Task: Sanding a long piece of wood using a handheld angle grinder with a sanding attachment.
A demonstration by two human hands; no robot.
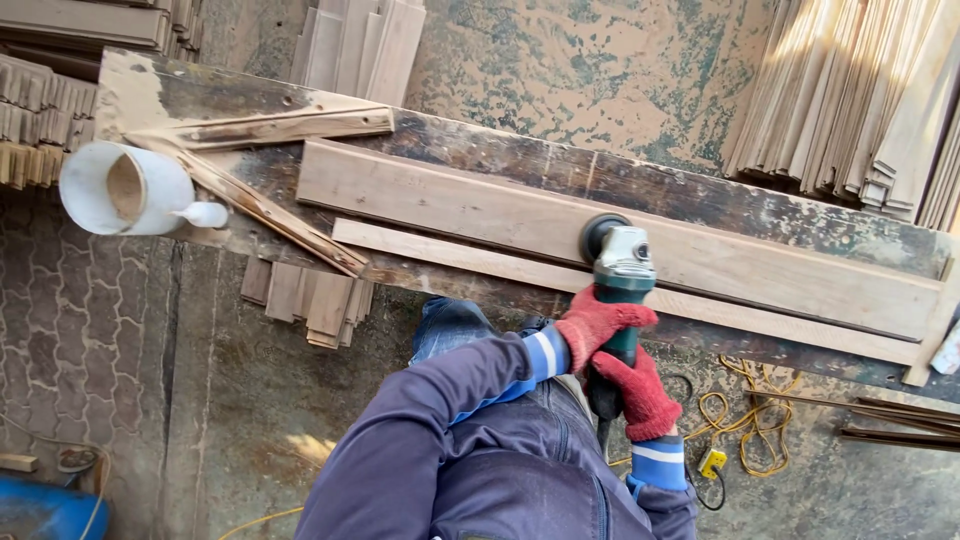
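Angle grinder [620,275], green body with grey metal head and black disc guard: stands near the middle of the view, its disc end pressed on the wide pale wooden plank [500,215], its handle pointing toward 6 o'clock.

Left hand [598,325], red knit glove, blue sleeve with white stripe: fingers closed tight around the grinder's body, just below the grey head.

Right hand [640,395], red knit glove: fingers wrapped shut around the dark rear handle of the grinder, at 6 o'clock from the left hand and touching it.

Wide pale wooden plank: lies lengthwise on the worn dark wooden tabletop [720,205], running from 10 o'clock to 4 o'clock.

Narrow pale wooden strip [450,250]: lies on the tabletop just beside the plank, along its near edge, passing under the grinder.

White plastic bucket [130,188], on its side, mouth toward the camera: at 9 o'clock from the plank, at the tabletop's end.

Rough splintered wooden battens [270,130], two, meeting in a wedge: at 10 o'clock, between bucket and plank.

Yellow electric cable [745,425], coiled loosely on the concrete floor [250,400]: at 4 o'clock from the hands.

Stacks of thin wooden slats [850,100]: lean at 1 o'clock, beyond the tabletop; more at 11 o'clock.
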